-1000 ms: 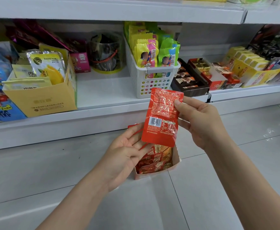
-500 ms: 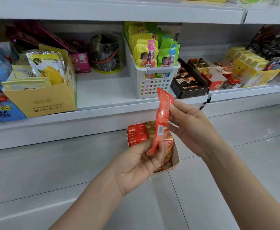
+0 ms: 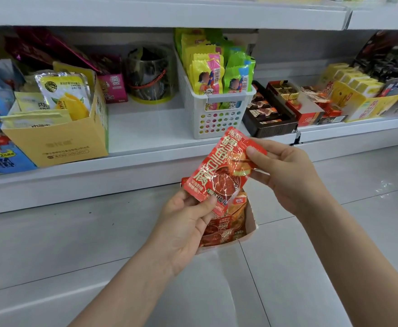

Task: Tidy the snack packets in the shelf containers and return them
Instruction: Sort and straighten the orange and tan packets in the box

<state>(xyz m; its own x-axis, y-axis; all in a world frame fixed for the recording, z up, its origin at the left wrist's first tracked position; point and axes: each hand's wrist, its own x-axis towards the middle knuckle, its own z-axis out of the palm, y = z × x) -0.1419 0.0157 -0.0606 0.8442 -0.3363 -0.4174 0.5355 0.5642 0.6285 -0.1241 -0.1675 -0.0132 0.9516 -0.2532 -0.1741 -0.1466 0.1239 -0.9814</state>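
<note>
The red snack packet (image 3: 219, 171) was pinched at its lower corner by the left hand (image 3: 188, 223) and at its upper right edge by the right hand (image 3: 285, 175), above the open box (image 3: 248, 228) on the floor. The sorting step seemed in hand; next, the packet probably had to be slipped upright among the others.

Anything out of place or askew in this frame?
Yes: the small carton of red packets sits on the floor, not on the shelf. The yellow box holds its pouches leaning unevenly.
</note>
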